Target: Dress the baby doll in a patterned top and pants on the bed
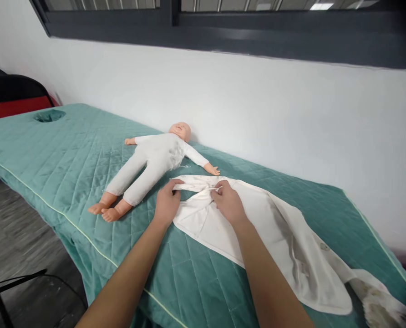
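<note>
One white cloth (257, 205) sprawls from mid-bed toward the right edge of the green bed (196, 259), loose enough, I'd judge, to bring its gathers within reach. My left hand (168, 200) pinches its end, fingertips together; my right hand (229, 202) is clamped on the gathers, likely steadying them. Just beyond, a doll (157, 148) lies on its back.
</note>
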`<act>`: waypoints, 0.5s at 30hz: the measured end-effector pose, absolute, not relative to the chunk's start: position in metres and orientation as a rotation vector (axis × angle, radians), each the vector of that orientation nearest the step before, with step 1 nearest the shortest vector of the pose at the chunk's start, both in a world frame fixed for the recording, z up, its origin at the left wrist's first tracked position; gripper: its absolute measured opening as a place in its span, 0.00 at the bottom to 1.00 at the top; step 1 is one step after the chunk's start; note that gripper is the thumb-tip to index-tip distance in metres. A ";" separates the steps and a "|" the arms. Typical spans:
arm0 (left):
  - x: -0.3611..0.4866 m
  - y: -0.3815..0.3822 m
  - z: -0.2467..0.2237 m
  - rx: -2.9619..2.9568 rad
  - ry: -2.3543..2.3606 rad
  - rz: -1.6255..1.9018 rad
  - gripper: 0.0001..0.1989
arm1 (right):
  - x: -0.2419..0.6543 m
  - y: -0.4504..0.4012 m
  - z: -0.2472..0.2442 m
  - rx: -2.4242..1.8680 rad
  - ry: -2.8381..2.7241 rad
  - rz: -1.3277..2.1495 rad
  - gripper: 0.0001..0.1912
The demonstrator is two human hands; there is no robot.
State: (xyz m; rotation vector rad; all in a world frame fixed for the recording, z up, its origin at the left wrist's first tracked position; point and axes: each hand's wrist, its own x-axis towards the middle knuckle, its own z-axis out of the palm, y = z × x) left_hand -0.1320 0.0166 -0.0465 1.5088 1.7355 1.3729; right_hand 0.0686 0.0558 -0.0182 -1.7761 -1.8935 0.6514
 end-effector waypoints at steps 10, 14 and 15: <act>-0.129 0.023 -0.044 1.448 1.622 1.485 0.15 | 0.073 0.060 -0.024 -1.810 -1.634 0.619 0.09; -0.131 0.031 -0.045 1.429 1.561 1.551 0.16 | 0.076 0.062 -0.026 -1.822 -1.609 0.625 0.07; -0.132 0.034 -0.045 1.418 1.540 1.573 0.17 | 0.077 0.062 -0.026 -1.818 -1.628 0.633 0.10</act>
